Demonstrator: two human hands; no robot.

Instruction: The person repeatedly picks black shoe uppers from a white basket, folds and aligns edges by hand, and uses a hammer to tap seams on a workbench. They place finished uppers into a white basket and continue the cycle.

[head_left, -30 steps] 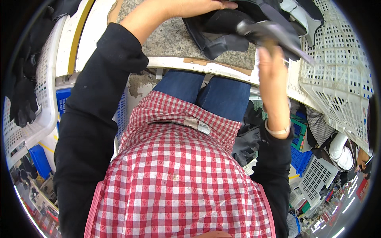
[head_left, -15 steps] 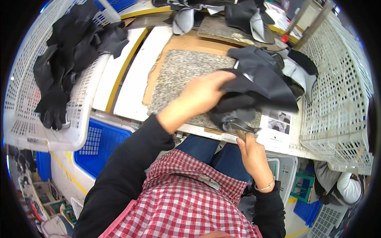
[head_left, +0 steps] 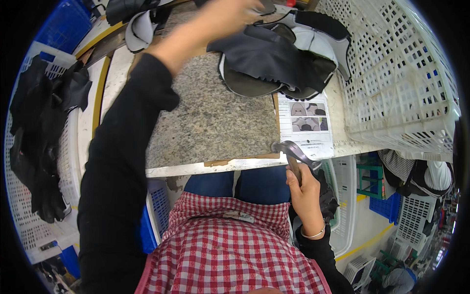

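Observation:
My right hand (head_left: 304, 192) is wrapped round the wooden handle of a hammer (head_left: 296, 152), whose dark metal head sits over the front edge of the table. My left hand (head_left: 227, 20) stretches to the far side, blurred, beside dark pieces at the top of the picture. Its fingers are smeared, so whether they grip anything is unclear. Between the hands lies a speckled stone slab (head_left: 215, 112). A pile of black shoe-upper pieces (head_left: 274, 59), some with pale grey linings, covers the slab's far right corner and reaches beyond it.
A printed sheet with pictures (head_left: 308, 125) lies right of the slab. At the right stands a tall white plastic crate (head_left: 391, 73). Another white crate (head_left: 68, 181) on the left holds black pieces (head_left: 36, 142). A pale-lined piece (head_left: 140, 30) lies at the back.
My left hand has moved from the black piece over the slab to the far side. That piece now lies on the pile. My right hand still holds the hammer, and the view has shifted.

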